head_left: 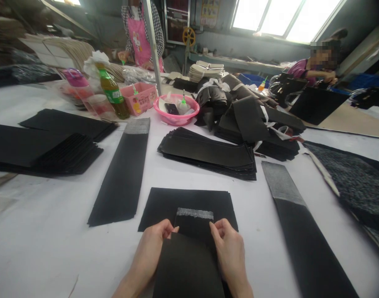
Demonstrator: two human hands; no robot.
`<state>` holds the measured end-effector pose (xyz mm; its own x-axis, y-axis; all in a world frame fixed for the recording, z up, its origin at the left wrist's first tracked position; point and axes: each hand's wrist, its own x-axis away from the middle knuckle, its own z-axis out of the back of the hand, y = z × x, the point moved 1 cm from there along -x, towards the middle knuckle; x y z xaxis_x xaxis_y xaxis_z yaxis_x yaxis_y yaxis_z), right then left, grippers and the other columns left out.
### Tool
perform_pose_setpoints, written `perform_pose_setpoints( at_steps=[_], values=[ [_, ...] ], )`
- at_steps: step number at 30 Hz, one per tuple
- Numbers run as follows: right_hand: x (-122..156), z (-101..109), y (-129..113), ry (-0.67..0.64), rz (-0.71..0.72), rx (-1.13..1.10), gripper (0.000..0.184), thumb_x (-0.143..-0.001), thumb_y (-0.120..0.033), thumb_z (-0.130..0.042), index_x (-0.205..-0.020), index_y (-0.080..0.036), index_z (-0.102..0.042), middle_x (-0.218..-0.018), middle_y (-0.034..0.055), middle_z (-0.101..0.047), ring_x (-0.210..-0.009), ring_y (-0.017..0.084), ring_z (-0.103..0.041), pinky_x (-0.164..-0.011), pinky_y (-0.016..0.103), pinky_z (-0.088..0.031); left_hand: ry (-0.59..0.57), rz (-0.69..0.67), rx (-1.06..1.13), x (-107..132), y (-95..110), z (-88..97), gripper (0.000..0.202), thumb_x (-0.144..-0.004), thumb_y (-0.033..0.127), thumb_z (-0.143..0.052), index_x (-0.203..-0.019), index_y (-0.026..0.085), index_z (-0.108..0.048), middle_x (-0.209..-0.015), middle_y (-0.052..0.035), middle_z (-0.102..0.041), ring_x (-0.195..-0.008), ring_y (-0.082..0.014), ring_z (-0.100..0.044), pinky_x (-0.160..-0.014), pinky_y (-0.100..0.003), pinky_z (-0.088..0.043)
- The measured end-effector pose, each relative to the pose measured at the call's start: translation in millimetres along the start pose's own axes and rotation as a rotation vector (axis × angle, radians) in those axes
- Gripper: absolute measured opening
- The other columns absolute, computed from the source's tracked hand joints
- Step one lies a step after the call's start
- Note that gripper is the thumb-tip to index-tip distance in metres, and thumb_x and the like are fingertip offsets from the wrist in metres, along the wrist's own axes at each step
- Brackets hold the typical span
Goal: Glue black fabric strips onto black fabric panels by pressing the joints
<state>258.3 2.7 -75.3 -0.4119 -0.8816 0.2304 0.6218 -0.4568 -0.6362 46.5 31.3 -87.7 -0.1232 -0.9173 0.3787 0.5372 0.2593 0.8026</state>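
Both my hands pinch a black strip (194,225) with a whitish band across its far end. My left hand (157,240) grips its left edge, and my right hand (228,240) grips its right edge. The strip's end lies over a wider black sheet (189,198) on the white table. Another black panel (188,265) is nearer to me, between my wrists, covering part of the strip. To the left lies a long black strip stack (121,174) with a grey end. A similar strip (310,223) lies to the right.
Black sheet stacks (205,151) lie ahead and at the left (37,145). Farther back stand a pink basin (177,118), a pink box (140,99) and a green-labelled bottle (113,93). Bundled black pieces (248,120) are piled behind. Two other people work across the table.
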Motion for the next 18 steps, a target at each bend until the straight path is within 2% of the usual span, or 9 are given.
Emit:
perform_pose_setpoints(
  at_steps=[7,18],
  values=[
    [0.3,1.8,-3.3,-0.002,-0.021,-0.009,0.031,-0.088,-0.046,-0.050,-0.068,-0.023,-0.052,-0.059,-0.0035,-0.060,-0.054,0.014,-0.055,-0.052,0.023,-0.032,0.008,-0.013,-0.031,-2.5,-2.7,-0.2,0.048,-0.085,0.059,-0.051,-0.063,0.017,-0.045,-0.056,0.0033,-0.046,-0.056,-0.0126,-0.041,-0.050,-0.021,-0.027],
    [-0.5,1.2,-2.7,0.016,-0.010,0.009,0.031,-0.086,-0.047,-0.050,-0.067,-0.023,-0.053,-0.056,-0.0031,-0.060,-0.052,0.014,-0.055,-0.051,0.023,-0.032,0.034,-0.003,-0.057,-0.4,3.8,0.7,0.044,-0.085,0.055,-0.052,-0.063,0.017,-0.045,-0.057,0.0033,-0.048,-0.057,-0.0131,-0.044,-0.052,-0.021,-0.028]
  ],
)
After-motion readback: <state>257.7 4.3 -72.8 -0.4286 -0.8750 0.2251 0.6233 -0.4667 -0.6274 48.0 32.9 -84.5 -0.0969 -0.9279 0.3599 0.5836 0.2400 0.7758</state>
